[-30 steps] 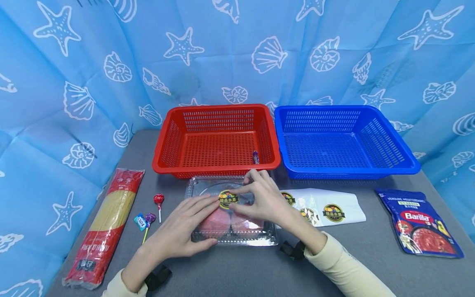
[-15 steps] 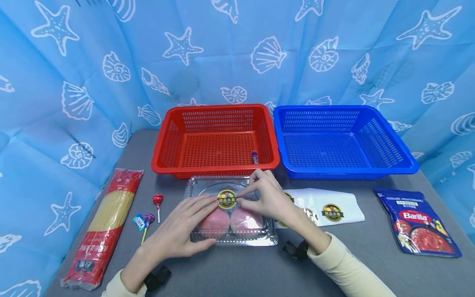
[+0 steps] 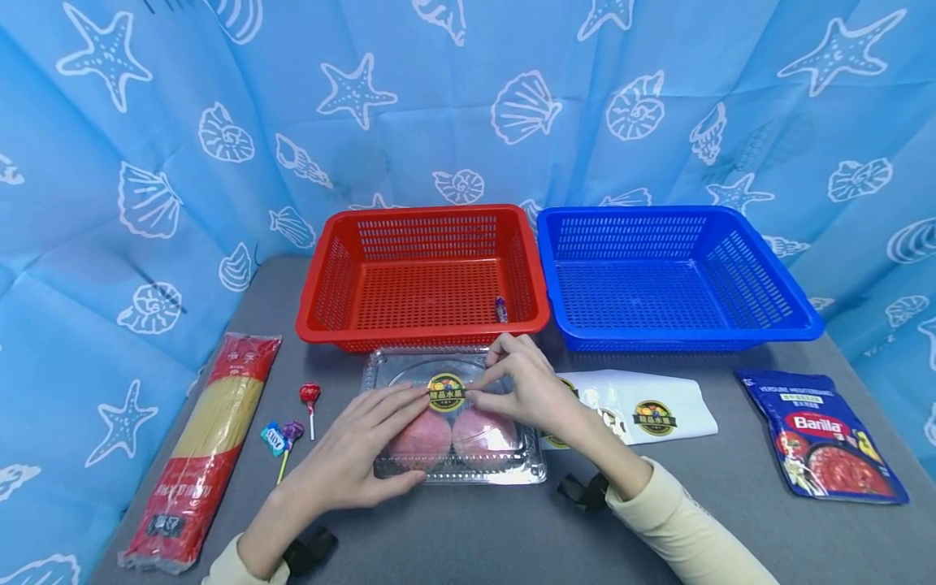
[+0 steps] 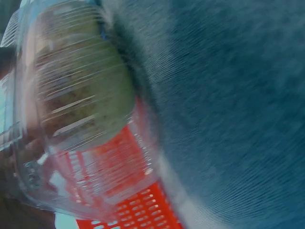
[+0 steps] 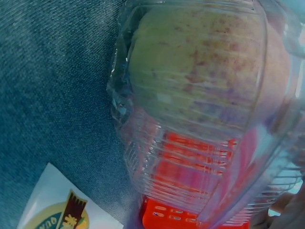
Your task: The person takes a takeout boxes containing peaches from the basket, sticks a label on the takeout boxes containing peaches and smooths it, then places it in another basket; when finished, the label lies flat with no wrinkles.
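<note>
A clear plastic clamshell box (image 3: 497,475) with pink-and-green round fruit (image 3: 486,431) inside lies in front of the red basket. A round black-and-gold sticker (image 3: 447,393) sits on its lid. My left hand (image 3: 358,451) lies over the box's left part, fingers extended, fingertips at the sticker's left edge and thumb spread toward me. My right hand (image 3: 534,390) reaches in from the right; thumb and index tips meet close together at the sticker's right edge, other fingers bent. Both wrist views show the box's ribbed side close up, with fruit (image 5: 190,67) behind it.
Behind the box stand a red basket (image 3: 424,335), holding a small purple-wrapped candy (image 3: 500,309), and a blue basket (image 3: 687,335). Right lie a white sticker sheet (image 3: 691,406) and a Barilla sauce pouch (image 3: 826,439). Left lie a noodle pack (image 3: 208,447), lollipops (image 3: 309,394) and a blue-wrapped candy (image 3: 275,439).
My right thumb and index finger have slid right off the sticker's face to its right edge, uncovering it. My left hand and the box have stayed in place.
</note>
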The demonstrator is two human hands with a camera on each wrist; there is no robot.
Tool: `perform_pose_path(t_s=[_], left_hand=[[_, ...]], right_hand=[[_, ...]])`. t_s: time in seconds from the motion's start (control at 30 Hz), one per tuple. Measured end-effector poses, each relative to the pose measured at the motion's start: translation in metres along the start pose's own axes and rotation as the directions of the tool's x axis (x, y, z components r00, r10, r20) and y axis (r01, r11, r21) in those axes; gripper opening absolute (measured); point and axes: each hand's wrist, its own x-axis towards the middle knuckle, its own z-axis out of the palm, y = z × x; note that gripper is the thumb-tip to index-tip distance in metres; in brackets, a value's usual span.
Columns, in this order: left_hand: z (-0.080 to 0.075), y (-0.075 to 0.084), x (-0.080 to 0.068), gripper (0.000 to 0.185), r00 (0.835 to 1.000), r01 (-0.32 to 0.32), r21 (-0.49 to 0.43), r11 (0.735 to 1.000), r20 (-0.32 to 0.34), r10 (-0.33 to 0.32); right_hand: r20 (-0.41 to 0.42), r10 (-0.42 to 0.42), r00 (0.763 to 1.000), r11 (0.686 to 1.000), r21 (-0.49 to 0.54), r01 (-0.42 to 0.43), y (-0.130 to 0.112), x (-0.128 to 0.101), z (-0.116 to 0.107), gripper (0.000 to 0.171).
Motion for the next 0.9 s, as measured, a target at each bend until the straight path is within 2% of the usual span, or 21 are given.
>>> perform_pose_path(t_s=[0.17, 0.33, 0.47, 0.7, 0.9], left_hand=[[0.006, -0.001, -0.004, 0.083, 0.996, 0.017, -0.048, 0.999, -0.085, -0.021], [0.011, -0.002, -0.009, 0.097, 0.981, 0.103, -0.127, 0.987, -0.154, -0.122], [0.012, 0.0, -0.013, 0.107, 0.961, 0.195, -0.2, 0.96, -0.155, -0.228], [0.013, 0.0, -0.017, 0.121, 0.93, 0.276, -0.301, 0.913, -0.157, -0.333], [0.012, -0.001, -0.019, 0.128, 0.902, 0.358, -0.375, 0.855, -0.098, -0.421]], right_hand=[[-0.009, 0.0, 1.0, 1.0, 0.016, 0.0, -0.001, -0.001, 0.001, 0.01], [-0.021, -0.014, 1.0, 1.0, 0.003, 0.014, -0.003, -0.003, 0.0, 0.006], [-0.031, -0.049, 0.998, 0.998, -0.042, 0.048, -0.005, -0.006, -0.002, 0.005], [-0.047, -0.097, 0.994, 0.994, -0.046, 0.095, -0.004, -0.018, -0.01, 0.01], [-0.088, -0.066, 0.994, 0.998, -0.019, 0.065, 0.006, -0.033, -0.034, 0.019]])
